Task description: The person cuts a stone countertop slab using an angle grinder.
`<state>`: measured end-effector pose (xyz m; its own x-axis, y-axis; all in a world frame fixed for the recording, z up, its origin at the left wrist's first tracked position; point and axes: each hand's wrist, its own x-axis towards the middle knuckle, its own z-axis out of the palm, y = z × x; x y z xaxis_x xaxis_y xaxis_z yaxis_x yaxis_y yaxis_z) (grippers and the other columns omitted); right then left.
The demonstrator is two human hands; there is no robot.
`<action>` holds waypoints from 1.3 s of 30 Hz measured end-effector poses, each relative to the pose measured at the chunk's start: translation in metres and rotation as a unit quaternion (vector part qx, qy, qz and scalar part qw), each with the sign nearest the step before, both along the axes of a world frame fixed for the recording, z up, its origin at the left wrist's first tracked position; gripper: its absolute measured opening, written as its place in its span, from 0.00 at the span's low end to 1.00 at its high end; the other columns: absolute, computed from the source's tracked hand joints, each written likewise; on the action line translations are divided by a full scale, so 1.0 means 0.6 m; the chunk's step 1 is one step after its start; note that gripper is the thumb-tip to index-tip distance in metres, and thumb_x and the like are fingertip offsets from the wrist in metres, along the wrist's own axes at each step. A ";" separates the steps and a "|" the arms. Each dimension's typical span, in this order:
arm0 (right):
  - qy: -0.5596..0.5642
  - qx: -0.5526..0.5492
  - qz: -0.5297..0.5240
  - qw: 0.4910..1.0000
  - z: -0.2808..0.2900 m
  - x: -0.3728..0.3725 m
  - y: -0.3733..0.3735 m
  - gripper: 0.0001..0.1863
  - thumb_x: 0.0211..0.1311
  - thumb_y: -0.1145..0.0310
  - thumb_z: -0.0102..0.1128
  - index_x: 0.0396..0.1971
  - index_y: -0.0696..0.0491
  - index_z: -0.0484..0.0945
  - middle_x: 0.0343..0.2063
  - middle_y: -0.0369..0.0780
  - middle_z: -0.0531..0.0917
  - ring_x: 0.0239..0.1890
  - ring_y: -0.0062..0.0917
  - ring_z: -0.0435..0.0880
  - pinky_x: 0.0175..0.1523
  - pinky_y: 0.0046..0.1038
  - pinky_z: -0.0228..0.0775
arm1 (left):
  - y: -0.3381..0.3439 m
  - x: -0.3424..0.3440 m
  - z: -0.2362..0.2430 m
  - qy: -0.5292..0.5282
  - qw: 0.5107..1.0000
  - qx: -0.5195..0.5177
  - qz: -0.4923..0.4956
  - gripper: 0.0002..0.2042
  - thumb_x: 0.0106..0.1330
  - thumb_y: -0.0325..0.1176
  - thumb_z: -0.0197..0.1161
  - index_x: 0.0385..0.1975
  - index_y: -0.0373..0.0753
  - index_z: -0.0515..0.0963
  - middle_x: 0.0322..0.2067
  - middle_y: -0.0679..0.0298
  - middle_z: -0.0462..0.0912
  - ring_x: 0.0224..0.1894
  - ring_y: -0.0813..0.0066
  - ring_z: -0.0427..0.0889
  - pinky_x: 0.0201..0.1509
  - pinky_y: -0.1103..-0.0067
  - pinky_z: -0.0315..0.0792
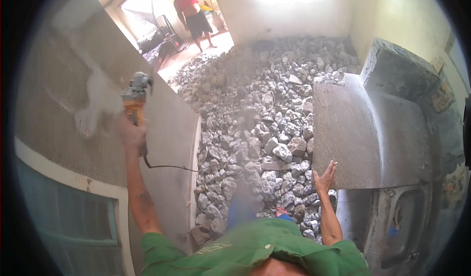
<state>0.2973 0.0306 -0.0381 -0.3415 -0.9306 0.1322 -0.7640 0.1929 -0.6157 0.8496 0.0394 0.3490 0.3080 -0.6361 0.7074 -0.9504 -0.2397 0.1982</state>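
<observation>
My left hand (132,134) is wrapped around the body of an orange and grey angle grinder (134,99), held up close to the grey plastered wall (169,124). The grinder's head points away from me, and a dark cord (171,167) hangs from its rear end. Whether its disc touches the wall cannot be made out. On the other side, my right hand (324,179) rests at the near left corner of a grey concrete slab (348,133), fingers stretched out and thumb apart. A tiny pale spot shows at its fingertips, too small to name.
Broken rubble (255,143) covers the floor, with my feet among it. A thick slab (400,72) stands upright at the far right. Below the counter is a basin-like frame (405,222). Beyond the doorway stands a person (191,11) in a red top. Dust hazes the middle.
</observation>
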 end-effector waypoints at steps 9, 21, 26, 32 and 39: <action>0.063 -0.064 -0.140 0.986 -0.035 0.073 -0.025 0.44 0.51 0.63 0.63 0.67 0.57 0.51 0.65 0.57 0.56 0.67 0.51 0.56 0.68 0.43 0.53 | -0.242 0.098 -0.241 0.144 0.964 0.207 -0.087 0.29 0.47 0.41 0.67 0.48 0.34 0.68 0.35 0.44 0.80 0.40 0.45 0.80 0.42 0.60 0.73; -0.075 0.035 -0.094 0.992 -0.058 0.531 -0.047 0.11 0.58 0.77 0.48 0.38 0.60 0.78 0.38 0.51 0.81 0.44 0.44 0.79 0.51 0.38 0.68 | -0.230 0.335 -0.522 0.321 0.844 0.419 -0.095 0.35 0.44 0.48 0.67 0.50 0.32 0.68 0.42 0.42 0.79 0.46 0.46 0.79 0.49 0.62 0.73; -0.092 0.016 -0.071 0.993 -0.048 0.580 -0.066 0.10 0.56 0.76 0.47 0.36 0.59 0.78 0.35 0.51 0.80 0.40 0.44 0.79 0.48 0.39 0.68 | -0.190 0.404 -0.540 0.416 0.813 0.406 -0.042 0.33 0.42 0.49 0.70 0.44 0.28 0.73 0.39 0.42 0.80 0.43 0.48 0.80 0.47 0.65 0.74; -0.061 0.073 -0.117 0.989 -0.072 0.555 -0.106 0.09 0.61 0.72 0.41 0.36 0.59 0.71 0.30 0.52 0.77 0.36 0.47 0.76 0.43 0.44 0.64 | -0.192 0.498 -0.631 0.390 0.828 0.400 0.049 0.32 0.41 0.49 0.69 0.40 0.27 0.75 0.37 0.43 0.81 0.41 0.50 0.81 0.45 0.64 0.75; -0.066 0.042 -0.062 0.995 -0.091 0.573 -0.137 0.08 0.57 0.74 0.47 0.37 0.59 0.68 0.29 0.52 0.76 0.34 0.47 0.76 0.42 0.44 0.64 | -0.220 0.509 -0.615 0.405 0.842 0.355 0.028 0.30 0.43 0.47 0.68 0.40 0.27 0.75 0.36 0.43 0.81 0.41 0.51 0.82 0.43 0.65 0.75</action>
